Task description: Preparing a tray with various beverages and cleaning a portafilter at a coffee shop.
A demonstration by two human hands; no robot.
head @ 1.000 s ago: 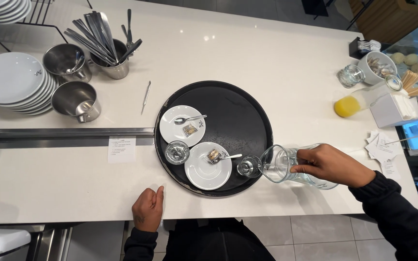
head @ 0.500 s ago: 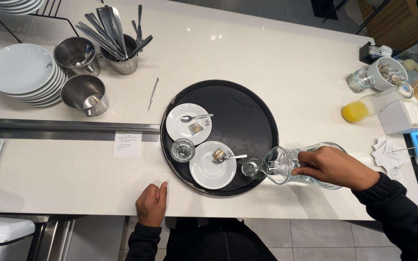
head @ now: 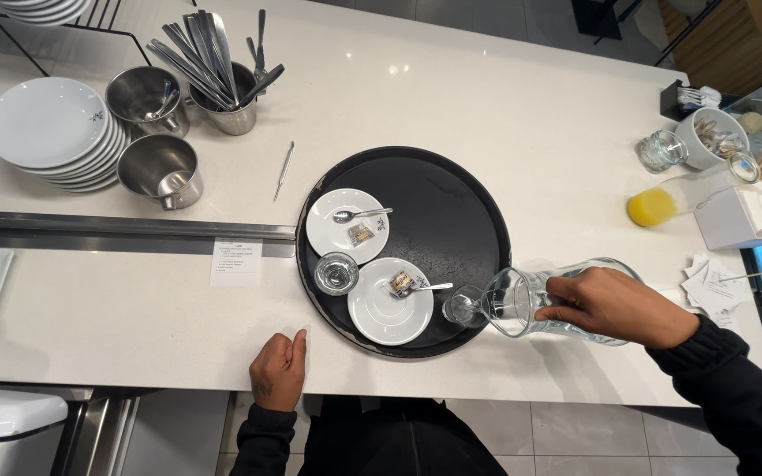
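Plates [head: 46, 123] sit stacked at the far left of the white surface [head: 504, 115], with two steel cups [head: 145, 92] [head: 159, 169] just beside them and a steel pot of cutlery [head: 227, 84] behind. A single thin utensil [head: 284, 169] lies alone on the surface between the pot and a round black tray [head: 451, 211]. A small paper slip [head: 235, 262] rests near the tray's left rim. The person's left hand [head: 278, 372] lies on the near edge of the surface, fingers curled loosely, its grip pinching nothing, apart from the tray. On the tray's left half stand two white saucers [head: 347, 225] [head: 392, 301], each carrying a spoon and a small wrapped packet, with a small glass [head: 338, 272] between them at the rim. A second small glass [head: 464, 306] stands at the tray's near right edge. The right hand [head: 615, 306], in a dark sleeve, has its grip pressed around a clear glass jug [head: 522, 304], which is tilted on its side with the spout over that second glass; the jug's body hangs just past the tray's right rim. Farther right, near the surface's far edge, stand a glass jar [head: 661, 152], a white cup of packets [head: 712, 138], a bottle of orange juice lying on its side [head: 681, 196], a white napkin box [head: 738, 220] and loose paper slips [head: 716, 284].
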